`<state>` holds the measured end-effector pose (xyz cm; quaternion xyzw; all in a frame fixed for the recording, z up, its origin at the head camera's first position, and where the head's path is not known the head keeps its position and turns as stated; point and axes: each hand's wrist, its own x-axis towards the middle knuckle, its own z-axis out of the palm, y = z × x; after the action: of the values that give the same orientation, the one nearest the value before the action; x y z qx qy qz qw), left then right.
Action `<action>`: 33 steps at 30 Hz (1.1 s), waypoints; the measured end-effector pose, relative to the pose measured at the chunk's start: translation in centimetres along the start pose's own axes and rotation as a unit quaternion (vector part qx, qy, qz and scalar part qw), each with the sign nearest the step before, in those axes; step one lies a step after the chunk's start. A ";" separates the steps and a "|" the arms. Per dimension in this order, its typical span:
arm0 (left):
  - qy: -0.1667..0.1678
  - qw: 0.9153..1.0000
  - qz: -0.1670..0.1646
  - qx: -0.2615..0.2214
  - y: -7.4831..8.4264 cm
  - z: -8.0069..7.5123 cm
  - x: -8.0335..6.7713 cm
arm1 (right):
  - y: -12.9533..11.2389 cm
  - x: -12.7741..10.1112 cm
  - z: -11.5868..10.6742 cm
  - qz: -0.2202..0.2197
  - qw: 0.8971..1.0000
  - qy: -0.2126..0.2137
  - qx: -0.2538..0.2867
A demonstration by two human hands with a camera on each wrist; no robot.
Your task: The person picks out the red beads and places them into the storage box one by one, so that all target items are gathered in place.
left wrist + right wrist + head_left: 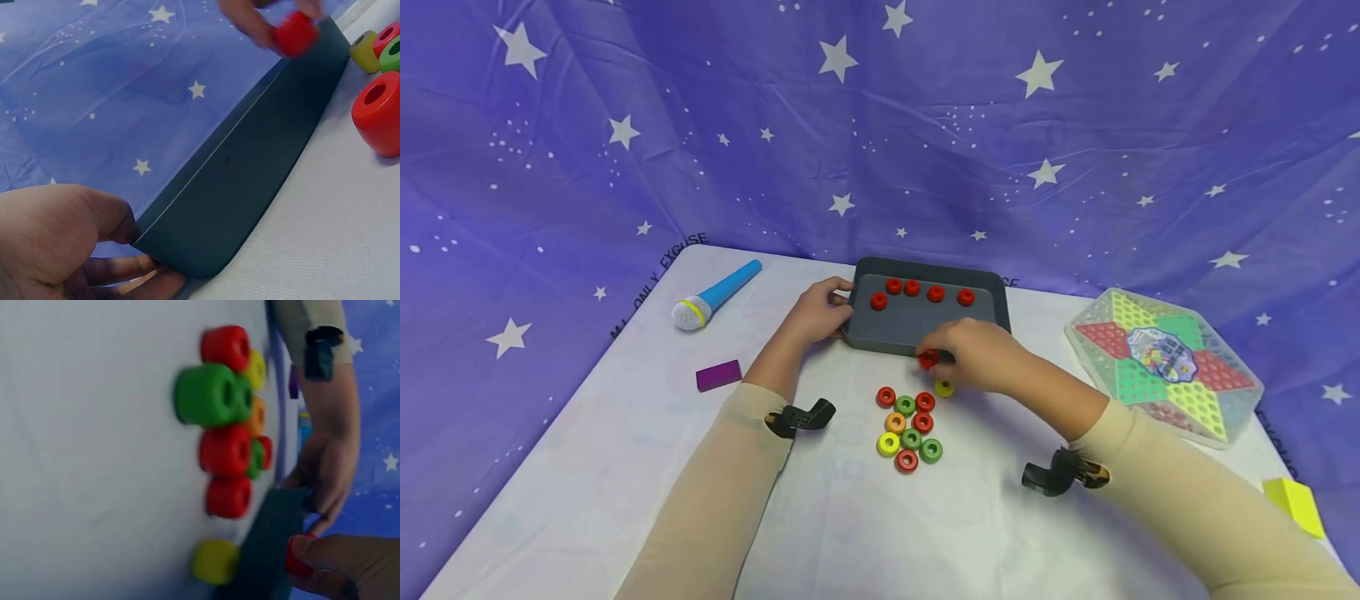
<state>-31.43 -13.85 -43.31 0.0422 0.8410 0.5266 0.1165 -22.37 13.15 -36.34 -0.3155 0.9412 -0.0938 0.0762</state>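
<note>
My left hand grips the left end of a dark grey tray, its thumb over the rim and its fingers against the outside in the left wrist view. Between thumb and fingers, my right hand pinches a red bead just above the tray's near wall. Several red beads sit inside the tray, mostly along its far side. On the cloth in front lies a cluster of holed beads in red, green, orange and yellow. One yellow bead lies just below my right hand.
A blue toy microphone and a purple block lie on the white tabletop to the left. To the right are a hexagonal Chinese checkers board and a yellow block. A starry purple curtain hangs behind.
</note>
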 end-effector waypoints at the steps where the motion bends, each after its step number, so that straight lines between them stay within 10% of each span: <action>1: 0.000 1.000 0.000 -0.002 0.0 0.0 0.0 | 0.1 0.1 -0.7 -0.005 1.000 0.001 -0.002; 15: 0.001 1.000 -0.003 -0.002 0.1 0.0 -0.1 | 3.2 5.6 -5.9 -0.069 0.997 -0.037 -0.017; 33: 0.007 1.000 -0.004 0.006 0.1 0.0 -0.2 | 5.6 11.6 -3.2 -0.075 0.990 -0.087 -0.078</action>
<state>-31.19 -13.82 -43.19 0.0356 0.8451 0.5216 0.1119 -35.39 10.87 -35.42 -0.3975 0.9089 0.0025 0.1259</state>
